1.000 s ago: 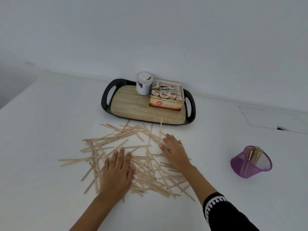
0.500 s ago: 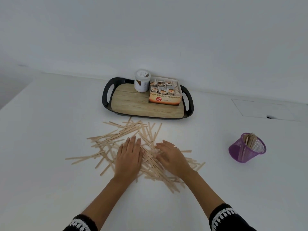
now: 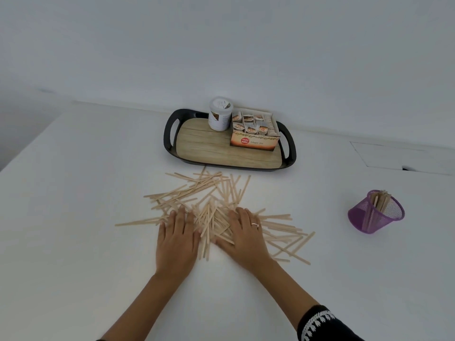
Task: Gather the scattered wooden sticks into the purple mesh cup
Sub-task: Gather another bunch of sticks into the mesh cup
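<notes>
Now your left hand (image 3: 176, 244) and right hand (image 3: 243, 238) lie flat, fingers extended, pressing the wooden sticks (image 3: 211, 217) between them, gripping none. Well to the right stands the purple mesh cup (image 3: 375, 212), already holding sticks.

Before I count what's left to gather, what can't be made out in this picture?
- Head view: sticks under the left hand and right hand, covered by the palms.
- How many sticks the purple mesh cup holds: bundled, too small to tell.
- The white jar label: too small, blurred.
</notes>
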